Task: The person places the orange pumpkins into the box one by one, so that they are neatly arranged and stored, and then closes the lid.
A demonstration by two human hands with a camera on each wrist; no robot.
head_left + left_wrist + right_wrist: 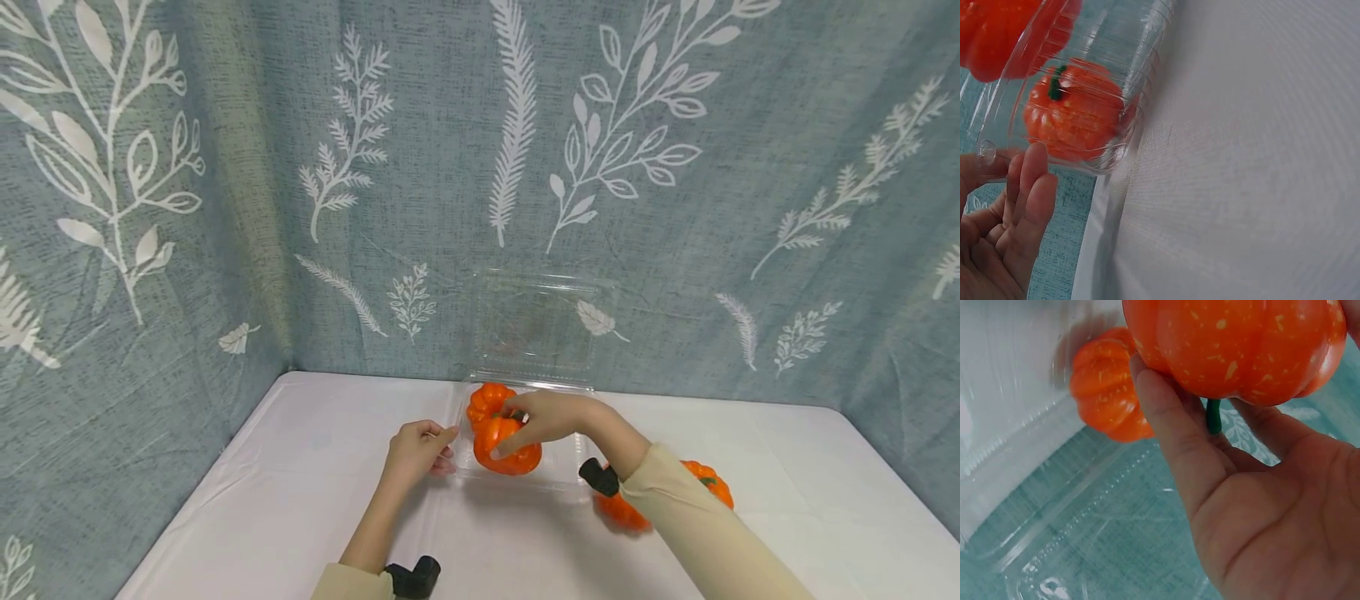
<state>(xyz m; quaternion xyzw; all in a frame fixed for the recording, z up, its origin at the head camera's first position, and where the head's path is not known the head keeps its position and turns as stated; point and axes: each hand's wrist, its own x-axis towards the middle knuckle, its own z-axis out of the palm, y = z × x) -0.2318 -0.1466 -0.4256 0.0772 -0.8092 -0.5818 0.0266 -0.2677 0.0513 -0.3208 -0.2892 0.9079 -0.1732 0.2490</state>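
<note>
A small orange pumpkin (504,446) with a green stem is in my right hand (553,417), gripped from above over the clear plastic container (561,457). In the right wrist view the fingers curl around the held pumpkin (1235,347), near its stem. Inside the container, at its back left, sits another small pumpkin (489,400), seen through the clear wall in the left wrist view. My left hand (415,450) pinches the container's left edge between thumb and fingers. The container's hinged lid (534,325) stands raised at the back.
To the right of the container, partly behind my right sleeve, lie more orange pumpkin pieces, one in front (624,513) and one farther back (711,482). A white cloth covers the table (300,483). Blue-green leaf-patterned curtains (442,167) hang at the back and sides.
</note>
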